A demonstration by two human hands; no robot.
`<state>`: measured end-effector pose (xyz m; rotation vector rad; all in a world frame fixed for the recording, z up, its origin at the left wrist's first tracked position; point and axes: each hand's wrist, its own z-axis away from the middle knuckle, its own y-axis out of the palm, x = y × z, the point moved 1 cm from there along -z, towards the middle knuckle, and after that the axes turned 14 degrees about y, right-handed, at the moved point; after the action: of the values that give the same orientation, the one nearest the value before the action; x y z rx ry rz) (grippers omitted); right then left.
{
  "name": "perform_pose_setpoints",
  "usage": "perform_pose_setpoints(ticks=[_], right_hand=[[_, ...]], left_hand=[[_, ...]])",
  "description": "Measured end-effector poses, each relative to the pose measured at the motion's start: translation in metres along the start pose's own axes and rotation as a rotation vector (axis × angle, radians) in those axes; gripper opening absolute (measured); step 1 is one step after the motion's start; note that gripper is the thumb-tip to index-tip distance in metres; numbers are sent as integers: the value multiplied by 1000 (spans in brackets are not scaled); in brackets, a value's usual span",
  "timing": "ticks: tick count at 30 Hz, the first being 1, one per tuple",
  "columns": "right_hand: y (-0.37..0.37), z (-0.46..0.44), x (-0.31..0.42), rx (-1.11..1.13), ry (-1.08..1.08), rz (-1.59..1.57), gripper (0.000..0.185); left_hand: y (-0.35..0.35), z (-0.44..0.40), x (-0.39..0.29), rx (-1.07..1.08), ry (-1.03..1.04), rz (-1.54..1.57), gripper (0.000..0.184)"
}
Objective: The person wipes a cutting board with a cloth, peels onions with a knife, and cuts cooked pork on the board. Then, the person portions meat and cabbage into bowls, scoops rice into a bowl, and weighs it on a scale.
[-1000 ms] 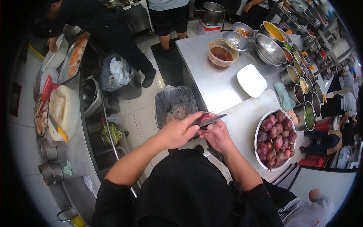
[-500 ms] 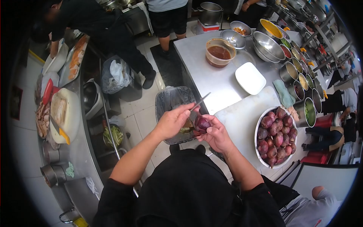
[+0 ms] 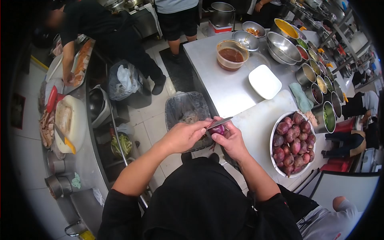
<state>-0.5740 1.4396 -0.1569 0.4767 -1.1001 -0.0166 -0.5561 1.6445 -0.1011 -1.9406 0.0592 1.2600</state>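
Observation:
My left hand (image 3: 185, 136) is closed around a small knife (image 3: 222, 122), whose blade points right and lies against a red onion (image 3: 217, 129). The onion sits in the curled fingers of my right hand (image 3: 233, 141), partly covered by them. Beneath both hands stands a bin lined with a dark bag (image 3: 176, 107), with some scraps inside. To the right, a white bowl (image 3: 274, 163) heaped with red onions (image 3: 294, 145) rests by the white cutting board (image 3: 253, 120).
A white square dish (image 3: 265, 82) and a tub of brown sauce (image 3: 232, 56) stand on the steel table. Several metal containers (image 3: 306, 76) line its right side. At left, a co-worker (image 3: 102, 32) leans over another counter, where a yellow-handled knife (image 3: 69, 144) lies.
The knife has come down onto the onion, its blade now lying flatter. Both hands have drawn closer together. The co-worker's hand at left has moved over the food tray.

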Motion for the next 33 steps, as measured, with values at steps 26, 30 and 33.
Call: perform_pose_setpoints(ticks=[26, 30, 33], right_hand=[[-11, -11, -15, 15, -54, -218, 54], [-10, -4, -7, 44, 19, -282, 52], [-10, -4, -6, 52, 76, -311, 51]], left_hand=[[26, 1, 13, -182, 14, 68, 42], [13, -1, 26, -217, -310, 444, 44], [14, -1, 17, -217, -168, 231, 45]])
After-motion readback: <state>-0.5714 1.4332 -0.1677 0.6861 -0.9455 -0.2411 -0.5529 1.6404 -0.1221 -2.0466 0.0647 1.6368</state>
